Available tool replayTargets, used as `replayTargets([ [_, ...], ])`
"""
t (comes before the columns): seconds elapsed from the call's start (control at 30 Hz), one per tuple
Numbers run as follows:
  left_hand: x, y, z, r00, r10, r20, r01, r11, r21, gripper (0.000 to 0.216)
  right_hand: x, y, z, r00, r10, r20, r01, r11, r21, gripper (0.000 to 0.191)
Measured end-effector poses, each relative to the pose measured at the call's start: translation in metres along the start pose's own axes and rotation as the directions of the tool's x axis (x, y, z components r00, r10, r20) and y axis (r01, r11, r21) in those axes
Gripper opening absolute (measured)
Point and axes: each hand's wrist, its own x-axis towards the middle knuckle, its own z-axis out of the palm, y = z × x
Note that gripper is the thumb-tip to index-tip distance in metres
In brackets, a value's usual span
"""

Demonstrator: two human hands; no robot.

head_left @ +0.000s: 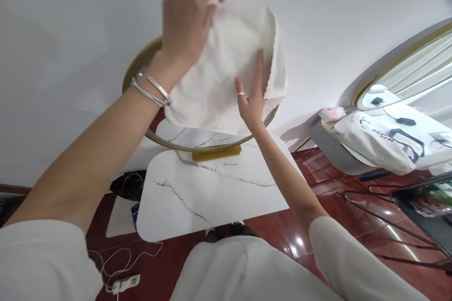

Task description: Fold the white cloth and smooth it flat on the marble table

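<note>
A white cloth (219,84) with a scalloped edge hangs in front of a round gold-rimmed mirror (208,149) and covers much of its glass. My left hand (187,9), smeared by motion, is closed on the cloth's upper left corner. Lower on the right side, my right hand (252,103) lies against the cloth with thumb and index finger stretched apart. Its other fingers are hidden by a fold of the cloth. Under the mirror is a gold base (217,153), standing on a white marble-patterned table (212,193).
To the right, a second gold-rimmed mirror (370,77) stands by a white printed bag (374,141) and a tissue pack (332,114). A dark-framed chair (406,197) is at the lower right. A black bag (129,184) and a power strip (126,284) with white cables lie at the left.
</note>
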Motion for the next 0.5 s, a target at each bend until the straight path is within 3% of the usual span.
replayTargets([
  [0.1,-0.020,0.023,-0.006,0.980,0.081,0.182,-0.089,0.995,0.037,0.048,0.014,0.006,0.004,0.994,0.037,-0.103,-0.043,0.998,-0.054,0.067],
  [0.2,-0.031,0.015,-0.007,0.976,0.043,0.215,-0.050,0.998,0.027,0.055,0.028,-0.001,0.008,0.989,0.022,-0.146,-0.034,0.996,-0.079,0.066],
  [0.37,-0.058,-0.027,-0.016,0.988,-0.030,0.153,0.020,0.997,0.068,0.058,0.044,-0.043,0.022,0.971,-0.240,0.021,0.241,0.970,-0.043,0.063],
  [0.5,-0.105,-0.066,-0.018,0.981,-0.168,0.098,0.170,0.985,-0.011,0.065,0.047,-0.080,0.048,0.865,-0.475,0.160,0.474,0.879,0.050,0.060],
])
